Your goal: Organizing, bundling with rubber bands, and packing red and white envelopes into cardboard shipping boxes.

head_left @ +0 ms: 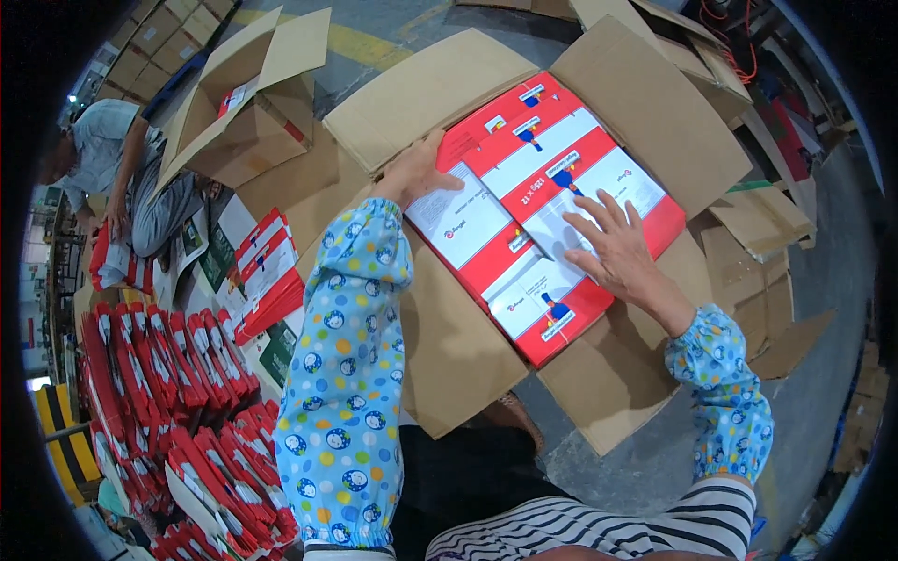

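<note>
An open cardboard box (510, 416) with its flaps folded out stands in front of me. Flat red and white printed packages (552, 168) fill it in overlapping layers up to the rim. My left hand (416, 173) rests at the box's left edge, its thumb stretched over the white panel of a package; its other fingers are partly hidden. Over the packages on the right, my right hand (619, 248) lies palm down with fingers spread, holding nothing. Blue patterned sleeves cover both forearms.
At left, bundles of red and white packages (168, 374) stand in rows, with more loose packages (267, 276) beside them. Another open carton (248, 131) is at the upper left. A seated person (122, 168) handles red packages there. Flattened cardboard (748, 280) lies right on the grey floor.
</note>
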`<state>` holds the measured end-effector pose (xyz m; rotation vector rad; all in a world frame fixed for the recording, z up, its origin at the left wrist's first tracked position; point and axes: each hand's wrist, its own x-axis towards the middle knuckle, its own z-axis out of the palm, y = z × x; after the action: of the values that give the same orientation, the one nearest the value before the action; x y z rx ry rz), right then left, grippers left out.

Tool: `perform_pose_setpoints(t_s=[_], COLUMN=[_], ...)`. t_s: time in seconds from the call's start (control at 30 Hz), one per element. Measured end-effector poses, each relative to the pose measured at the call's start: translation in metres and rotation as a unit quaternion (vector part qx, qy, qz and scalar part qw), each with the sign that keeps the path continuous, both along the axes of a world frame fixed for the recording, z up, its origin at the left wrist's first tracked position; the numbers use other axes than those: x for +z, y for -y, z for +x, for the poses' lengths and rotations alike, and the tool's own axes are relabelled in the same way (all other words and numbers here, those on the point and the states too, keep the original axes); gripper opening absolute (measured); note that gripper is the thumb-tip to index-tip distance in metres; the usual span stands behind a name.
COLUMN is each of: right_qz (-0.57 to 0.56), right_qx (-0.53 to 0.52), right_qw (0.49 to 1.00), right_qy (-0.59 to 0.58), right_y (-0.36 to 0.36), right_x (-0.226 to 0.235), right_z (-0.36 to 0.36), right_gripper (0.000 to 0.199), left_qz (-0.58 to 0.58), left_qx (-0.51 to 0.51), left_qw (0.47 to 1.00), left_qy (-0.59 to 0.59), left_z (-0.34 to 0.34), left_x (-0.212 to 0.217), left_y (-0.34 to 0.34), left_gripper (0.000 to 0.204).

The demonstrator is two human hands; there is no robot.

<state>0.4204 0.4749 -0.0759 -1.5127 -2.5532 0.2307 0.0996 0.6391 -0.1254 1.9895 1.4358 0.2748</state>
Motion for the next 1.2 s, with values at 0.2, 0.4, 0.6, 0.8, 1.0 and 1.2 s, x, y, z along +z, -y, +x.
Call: perform_pose_setpoints(t_s=[0.2,0.4,0.6,0.8,1.0,1.2], right_qz=[0.001,-0.030,0.017,-0.059,-0.094,-0.073], right_qx=[-0.040,-0.044,-0.103,-0.134,-0.123,-0.108], right_qw=[0.996,0.997,0.986,0.970,0.960,0.967], right_qy=[0.076,0.062,0.132,0.194,0.235,0.220], right_y=[0.016,0.009,-0.026,-0.027,-0.030,-0.032], right_x=[-0.036,-0.028,-0.023,-0.046,-0.048,-0.047], right_z=[0.016,0.023,0.047,0.057,0.055,0.057], right_gripper=[0.054,0.056,0.060,0.067,0.067,0.067], left_qz=[-0.007,0.207,0.333,0.326,0.309,0.315], left_qx=[-0.008,0.027,-0.025,-0.033,-0.033,-0.024], left_qw=[0.999,0.967,0.923,0.917,0.918,0.923], left_qy=[-0.030,-0.143,-0.194,-0.225,-0.245,-0.219], left_z=[0.015,0.060,0.077,0.081,0.081,0.081], left_x=[0.003,0.033,-0.019,-0.038,-0.037,-0.041], left_y=[0.005,0.044,0.064,0.063,0.062,0.062], left_gripper=[0.091,0.082,0.075,0.079,0.080,0.081])
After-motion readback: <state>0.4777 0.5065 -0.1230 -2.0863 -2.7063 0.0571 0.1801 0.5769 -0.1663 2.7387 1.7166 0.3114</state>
